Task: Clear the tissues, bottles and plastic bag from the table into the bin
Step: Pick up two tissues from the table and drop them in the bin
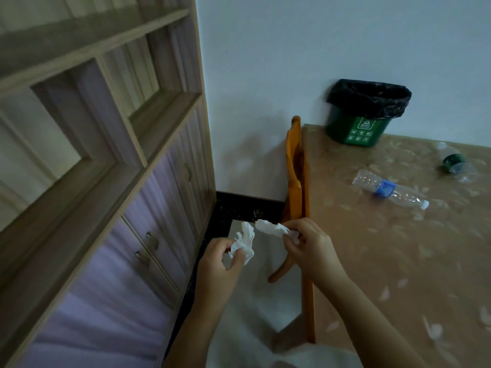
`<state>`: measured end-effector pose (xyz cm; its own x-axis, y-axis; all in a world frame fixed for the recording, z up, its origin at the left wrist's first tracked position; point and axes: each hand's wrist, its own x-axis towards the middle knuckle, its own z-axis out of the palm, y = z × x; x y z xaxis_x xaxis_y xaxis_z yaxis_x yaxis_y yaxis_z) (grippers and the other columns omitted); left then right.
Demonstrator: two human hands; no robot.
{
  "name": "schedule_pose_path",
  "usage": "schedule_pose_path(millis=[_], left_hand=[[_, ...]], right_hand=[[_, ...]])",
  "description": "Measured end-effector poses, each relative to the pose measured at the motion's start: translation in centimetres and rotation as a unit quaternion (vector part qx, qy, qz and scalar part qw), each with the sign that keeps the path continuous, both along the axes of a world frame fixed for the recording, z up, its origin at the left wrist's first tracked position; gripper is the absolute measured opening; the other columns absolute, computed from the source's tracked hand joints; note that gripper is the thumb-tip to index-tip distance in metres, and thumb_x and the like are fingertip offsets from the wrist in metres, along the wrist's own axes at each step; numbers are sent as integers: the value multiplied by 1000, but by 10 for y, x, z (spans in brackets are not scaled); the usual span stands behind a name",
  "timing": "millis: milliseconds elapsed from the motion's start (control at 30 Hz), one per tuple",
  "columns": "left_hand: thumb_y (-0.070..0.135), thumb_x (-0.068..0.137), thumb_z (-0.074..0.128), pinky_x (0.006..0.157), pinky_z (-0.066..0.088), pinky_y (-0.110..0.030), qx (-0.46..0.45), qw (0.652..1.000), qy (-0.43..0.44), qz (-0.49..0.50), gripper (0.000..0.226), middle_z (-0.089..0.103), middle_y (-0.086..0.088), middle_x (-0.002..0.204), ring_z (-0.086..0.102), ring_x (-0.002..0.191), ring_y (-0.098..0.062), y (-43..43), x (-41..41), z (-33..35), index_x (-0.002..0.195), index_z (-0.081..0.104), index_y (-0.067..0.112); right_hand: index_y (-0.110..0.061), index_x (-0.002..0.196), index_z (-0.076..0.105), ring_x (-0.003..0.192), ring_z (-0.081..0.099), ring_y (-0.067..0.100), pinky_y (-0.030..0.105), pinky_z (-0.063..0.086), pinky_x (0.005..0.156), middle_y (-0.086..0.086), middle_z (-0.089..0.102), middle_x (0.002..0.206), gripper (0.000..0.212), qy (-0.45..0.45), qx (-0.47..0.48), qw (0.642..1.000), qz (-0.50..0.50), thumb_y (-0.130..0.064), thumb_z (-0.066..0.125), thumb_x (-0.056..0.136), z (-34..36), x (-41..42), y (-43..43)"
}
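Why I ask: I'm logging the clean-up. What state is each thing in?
Left hand: holds a crumpled tissue.
Right hand: pinches a second tissue.
Bin: upright on the table, black liner.
Blue bottle: lying on the table, capped.
Green bottle: lying on the table.
Cupboard doors: shut.

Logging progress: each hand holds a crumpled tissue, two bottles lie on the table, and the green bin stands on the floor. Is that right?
Not quite. The head view shows the green bin standing on the table, at its far corner, not on the floor. The rest holds: one tissue in the left hand, another tissue in the right hand, and two bottles lying on the table.
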<state>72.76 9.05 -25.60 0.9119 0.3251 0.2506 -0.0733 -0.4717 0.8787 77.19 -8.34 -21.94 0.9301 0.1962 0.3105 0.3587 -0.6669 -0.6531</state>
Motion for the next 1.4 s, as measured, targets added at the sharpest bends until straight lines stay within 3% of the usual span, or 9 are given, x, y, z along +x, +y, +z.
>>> schedule_pose_path(millis=[100,267,367,500,667,800,1000,1167,1400], left_hand=[[6,75,70,53,36,-6,3,1000,-2,14,12,48,8,60,50,56,-6,20,4,5,75,60,11],[14,82,65,58,48,-25,-2,1000,22,8,6,62,-4,80,59,69,-12,48,25,10,87,61,13],[13,82,65,52,43,-13,22,1000,10,8,6,60,-2,75,56,63,-7,60,50,11,86,60,14],[8,79,66,53,40,-9,25,1000,4,-12,11,57,3,72,54,64,-4,69,107,12,82,59,15],[4,77,67,53,37,-8,52,997,-17,-51,17,53,7,68,51,62,2,69,211,22,76,56,18],[5,77,67,54,37,-16,73,993,-25,-90,11,57,-1,72,49,60,-7,57,291,33,76,57,10],[8,78,68,54,35,-9,73,984,-26,-159,13,50,7,65,49,57,-1,28,381,28,81,59,16],[13,80,65,55,44,-16,44,975,-9,-217,15,59,4,79,57,67,-11,-2,439,25,81,57,24],[18,82,64,58,41,-7,46,948,-8,-316,7,60,4,78,56,71,-7,-35,530,23,82,57,21]], right_hand=[[-9,93,63,76,53,11,9,38,65,1,59,86,12,-11,-11,1000,17,-5,63,81,7,11,21],[-8,94,63,73,48,6,7,35,64,-5,53,84,13,-22,-14,999,33,-6,63,82,12,40,50],[-7,93,64,70,49,8,12,39,63,-4,53,82,12,-34,-9,999,34,-4,64,81,10,66,60],[-6,88,63,65,56,19,27,47,58,0,55,78,9,-38,12,999,9,-2,63,80,6,117,64],[-9,84,62,67,54,16,24,48,59,-6,52,75,8,-46,39,997,-53,-2,64,79,6,203,53],[-7,85,64,68,50,9,1,36,63,0,55,77,9,-45,46,993,-101,-1,64,78,13,264,37],[-10,87,64,68,52,11,11,41,61,1,57,78,13,-50,47,982,-174,-2,67,77,16,322,-2],[-14,87,64,72,54,11,21,44,62,0,60,82,13,-28,37,970,-237,-5,67,77,8,351,-30],[-15,83,63,71,51,1,3,38,66,-8,53,75,15,-47,14,942,-333,-4,68,74,7,403,-50]])
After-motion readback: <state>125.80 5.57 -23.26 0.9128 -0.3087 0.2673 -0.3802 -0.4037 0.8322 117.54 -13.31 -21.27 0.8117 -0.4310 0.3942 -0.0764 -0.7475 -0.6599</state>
